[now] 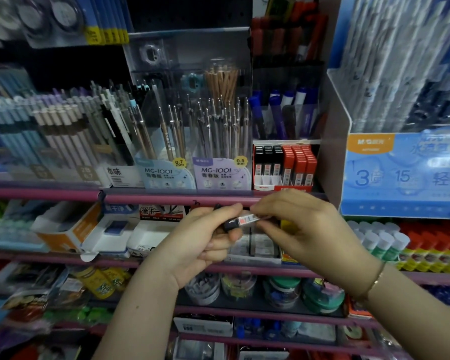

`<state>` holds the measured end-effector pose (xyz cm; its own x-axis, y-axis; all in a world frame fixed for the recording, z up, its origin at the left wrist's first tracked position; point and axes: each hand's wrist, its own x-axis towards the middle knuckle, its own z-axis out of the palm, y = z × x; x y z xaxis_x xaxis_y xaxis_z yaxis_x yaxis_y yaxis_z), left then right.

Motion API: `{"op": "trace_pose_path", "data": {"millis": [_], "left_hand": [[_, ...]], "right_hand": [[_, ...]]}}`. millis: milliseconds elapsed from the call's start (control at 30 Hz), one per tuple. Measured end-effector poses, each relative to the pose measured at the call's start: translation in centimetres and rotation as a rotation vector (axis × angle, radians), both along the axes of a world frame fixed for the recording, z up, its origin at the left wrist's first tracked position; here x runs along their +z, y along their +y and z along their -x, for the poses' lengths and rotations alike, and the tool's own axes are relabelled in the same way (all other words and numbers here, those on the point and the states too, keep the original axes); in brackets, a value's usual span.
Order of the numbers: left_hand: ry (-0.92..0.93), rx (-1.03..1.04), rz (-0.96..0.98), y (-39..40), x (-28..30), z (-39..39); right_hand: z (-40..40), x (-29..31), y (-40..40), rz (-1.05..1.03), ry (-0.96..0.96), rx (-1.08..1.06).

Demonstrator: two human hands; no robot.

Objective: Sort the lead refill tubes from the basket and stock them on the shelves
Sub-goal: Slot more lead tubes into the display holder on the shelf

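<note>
Sorting looks to be the step in hand: the person is reading or checking one refill before shelving it. Taking the red tray (pixel 264 181) of lead tubes on the upper shelf as the mark, and going left to right: below it and to its left, the left hand (pixel 200 242) curls round the dark-capped end of a tube (pixel 240 221), with what may be more tubes tucked in the palm, though I cannot tell. The tube lies level between the hands, just under the pink rail (pixel 166 197) that runs below the tray. Directly below the tray, the right hand (pixel 304 229) pinches the tube's clear end, a bracelet (pixel 374 281) at its wrist. Next, I judge, the tube's label must be matched to the tray's black or red rows, then lifted over the rail and slotted in upright. No basket shows.
</note>
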<state>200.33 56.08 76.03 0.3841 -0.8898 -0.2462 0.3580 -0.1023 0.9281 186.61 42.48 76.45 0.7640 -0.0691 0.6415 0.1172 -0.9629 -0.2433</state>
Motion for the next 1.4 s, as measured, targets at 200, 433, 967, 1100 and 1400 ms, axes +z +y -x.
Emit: {"op": "trace_pose_path", "data": {"millis": [200,433,967,1100,1400], "left_hand": [[-0.08,0.104,0.101,-0.1,-0.2,0.8],[-0.411,0.266,0.185,-0.4,-0.4,1.5],[-1.176,0.268,0.134,-0.9,-0.5,0.7],[-0.889,0.352,0.243,-1.0,-0.5,0.5],[-0.464,0.371,0.264,-2.6,-0.4,0.6]], "right_hand": [[-0.8,-0.7,1.2,-0.105,-0.044,-0.125],[-1.7,-1.1,3.3,-0.542,-0.212,-0.196],[-2.2,6.1,2.3,-0.481,0.325,-0.164],[-2.2,8.3,1.0,-0.595,0.333,-0.136],[-2.9,10.4,-1.4,-0.912,0.316,-0.138]]}}
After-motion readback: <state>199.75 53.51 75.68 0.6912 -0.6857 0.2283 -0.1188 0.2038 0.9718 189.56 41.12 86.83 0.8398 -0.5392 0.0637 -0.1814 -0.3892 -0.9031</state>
